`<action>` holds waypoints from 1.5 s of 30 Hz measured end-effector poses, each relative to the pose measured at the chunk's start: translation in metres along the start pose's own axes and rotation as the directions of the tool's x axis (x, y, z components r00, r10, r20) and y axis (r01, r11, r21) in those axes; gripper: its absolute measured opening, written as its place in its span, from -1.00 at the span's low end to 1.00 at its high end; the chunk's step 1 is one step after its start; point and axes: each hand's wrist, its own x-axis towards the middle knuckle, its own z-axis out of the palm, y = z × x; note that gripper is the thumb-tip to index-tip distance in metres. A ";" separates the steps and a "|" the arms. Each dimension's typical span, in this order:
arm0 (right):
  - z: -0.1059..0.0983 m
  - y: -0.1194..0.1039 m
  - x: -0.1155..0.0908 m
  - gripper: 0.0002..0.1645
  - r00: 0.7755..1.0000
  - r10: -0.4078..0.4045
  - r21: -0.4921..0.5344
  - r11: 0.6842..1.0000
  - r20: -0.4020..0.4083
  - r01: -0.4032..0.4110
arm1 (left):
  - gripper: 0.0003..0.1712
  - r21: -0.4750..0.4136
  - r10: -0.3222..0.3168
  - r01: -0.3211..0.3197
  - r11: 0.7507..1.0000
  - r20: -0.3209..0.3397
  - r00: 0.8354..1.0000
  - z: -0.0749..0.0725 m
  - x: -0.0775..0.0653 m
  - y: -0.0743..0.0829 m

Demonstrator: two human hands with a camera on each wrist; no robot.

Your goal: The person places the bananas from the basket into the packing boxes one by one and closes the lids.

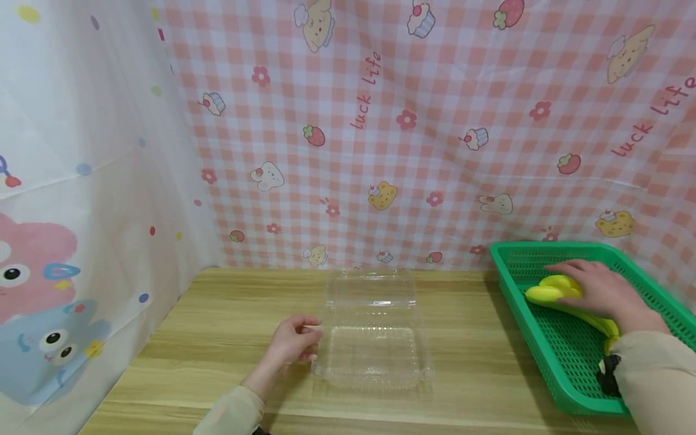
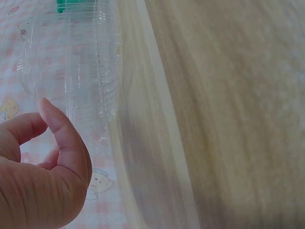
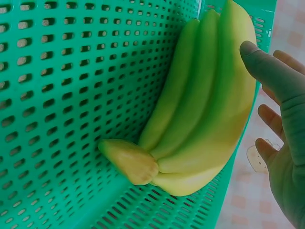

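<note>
A bunch of yellow-green bananas (image 1: 587, 318) lies in a green perforated basket (image 1: 565, 396). Over the bunch reaches my right hand (image 1: 603, 293), its fingers apart; in the right wrist view the thumb (image 3: 267, 67) overlaps the outermost banana (image 3: 238, 90), while the other fingers are spread beyond the basket's side. A clear plastic clamshell box (image 1: 375, 356) stands in mid-table, its lid (image 1: 371, 290) folded back toward the wall. At the box's left edge my left hand (image 1: 293, 341) pinches the thin rim between thumb and finger, with the fingertips (image 2: 45, 106) overlapping the plastic.
The wood-grain table (image 1: 217, 338) carries the box at its middle and the basket at its right. A pink checked cloth (image 1: 337, 151) with cartoon prints hangs behind, and a white printed curtain (image 1: 109, 181) hangs on the left. A black wrist device (image 1: 610, 374) is at the right sleeve.
</note>
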 end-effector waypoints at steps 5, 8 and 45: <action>0.007 0.002 0.000 -0.24 1.000 -0.015 -0.006 1.000 0.000 0.015 | -0.63 0.005 -0.002 0.002 1.000 -0.005 1.000 0.001 0.000 -0.001; 0.009 0.002 0.000 -0.25 1.000 -0.019 -0.004 1.000 0.005 0.019 | -0.63 0.010 -0.003 0.004 1.000 -0.010 1.000 0.002 -0.001 -0.001; 0.013 -0.003 -0.003 -0.36 0.996 0.029 -0.023 0.999 0.082 -0.027 | -0.60 0.025 0.009 -0.008 1.000 -0.009 1.000 0.000 -0.004 0.000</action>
